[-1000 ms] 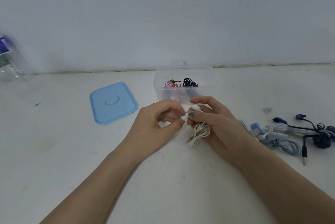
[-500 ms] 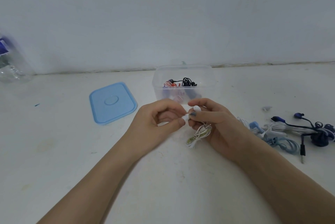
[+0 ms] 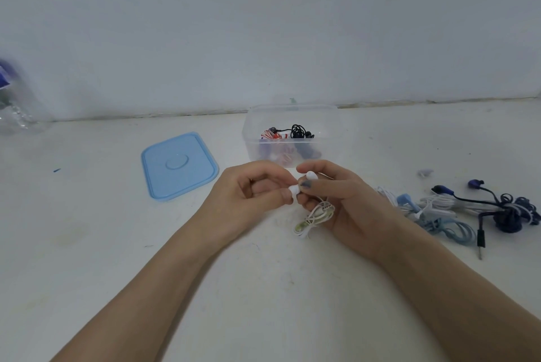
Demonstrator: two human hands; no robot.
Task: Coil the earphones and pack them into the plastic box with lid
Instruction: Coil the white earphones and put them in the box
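Both my hands meet in the middle of the white table, just in front of the clear plastic box [image 3: 333, 127]. My right hand [image 3: 342, 203] grips a coiled bundle of white earphones [image 3: 314, 216], whose loops and plug hang below my fingers. My left hand [image 3: 248, 194] pinches one white earbud of the same pair between thumb and forefinger; the second earbud pokes up by my right forefinger. The box is open and holds black and red-white earphones [image 3: 288, 132]. Its light blue lid [image 3: 179, 165] lies flat to the left of the box.
A pile of loose earphones lies at the right: white [image 3: 439, 204], light blue [image 3: 450, 230] and dark blue [image 3: 509, 212] cables, with a jack plug pointing toward me. A clear plastic bottle [image 3: 17, 104] stands at the far left by the wall.
My hands stay together on the white earphones with only small finger shifts. The view has drifted slightly; nothing was let go.
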